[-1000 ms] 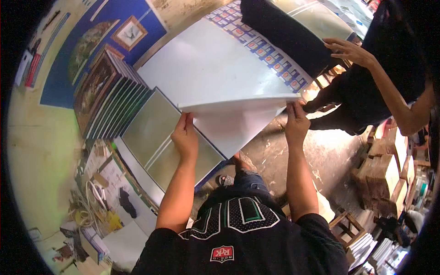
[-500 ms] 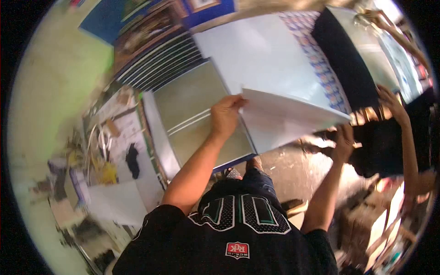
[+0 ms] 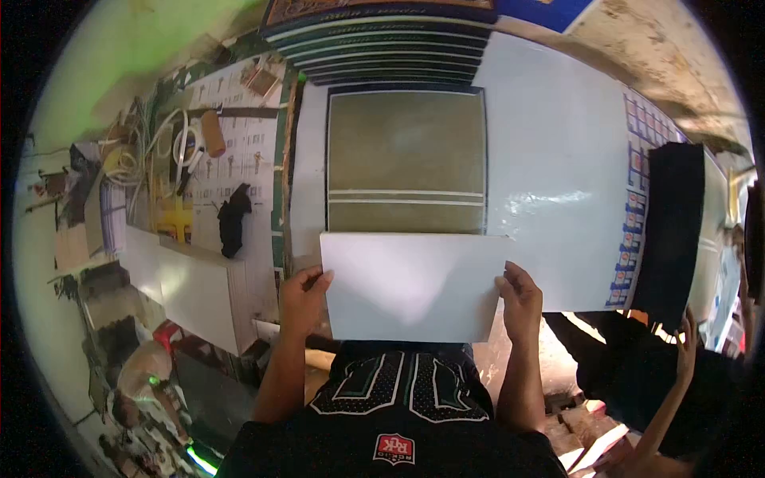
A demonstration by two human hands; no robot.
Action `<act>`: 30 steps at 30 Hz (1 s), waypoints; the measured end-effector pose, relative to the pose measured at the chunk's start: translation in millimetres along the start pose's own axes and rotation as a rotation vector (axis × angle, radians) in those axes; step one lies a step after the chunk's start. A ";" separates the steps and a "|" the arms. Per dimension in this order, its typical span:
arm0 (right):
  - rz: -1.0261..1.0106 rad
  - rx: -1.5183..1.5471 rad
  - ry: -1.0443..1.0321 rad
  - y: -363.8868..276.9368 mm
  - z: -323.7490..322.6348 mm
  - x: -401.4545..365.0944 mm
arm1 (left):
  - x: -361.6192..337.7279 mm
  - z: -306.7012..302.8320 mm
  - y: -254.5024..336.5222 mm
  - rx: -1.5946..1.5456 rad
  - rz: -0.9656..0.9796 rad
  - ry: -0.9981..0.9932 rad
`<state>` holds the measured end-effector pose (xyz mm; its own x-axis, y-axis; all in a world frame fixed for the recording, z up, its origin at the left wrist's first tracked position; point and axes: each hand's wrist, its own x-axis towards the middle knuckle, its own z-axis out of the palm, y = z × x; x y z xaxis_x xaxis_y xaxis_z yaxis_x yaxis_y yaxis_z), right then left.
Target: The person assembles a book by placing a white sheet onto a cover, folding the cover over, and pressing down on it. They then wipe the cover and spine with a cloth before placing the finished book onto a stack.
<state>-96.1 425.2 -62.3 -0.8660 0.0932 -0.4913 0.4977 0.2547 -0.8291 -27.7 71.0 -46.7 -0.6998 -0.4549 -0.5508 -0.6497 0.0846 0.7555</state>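
Beyond the fingers of both hands spreads a glossy white tabletop [image 3: 550, 119], with a stack of dark, flat framed pieces [image 3: 382, 60] at its far side. The left hand [image 3: 303, 307] and right hand [image 3: 522, 307] pinch opposite side edges of a plain white rectangular board [image 3: 414, 287], thumbs drawn close to the fingers. Just past the fingertips, its far edge overlaps an olive, dark-bordered rectangular panel [image 3: 406, 143] with two white stripes; whether they touch, I cannot tell. Gripped only at the sides, the board could sag or slip if either pinch loosened, and its hard edge could scuff the panel. It also hides the panel's near end, so a crooked placement might go unnoticed.
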 end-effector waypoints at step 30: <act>0.152 -0.010 -0.041 -11.6 38.4 51.2 | 54.6 21.1 -18.3 0.122 0.069 0.334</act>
<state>-144.4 390.0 -88.1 -0.7780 0.0916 -0.6216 0.6222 0.2504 -0.7418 -60.3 63.3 -98.1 -0.6207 -0.7073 -0.3382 -0.6491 0.2217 0.7277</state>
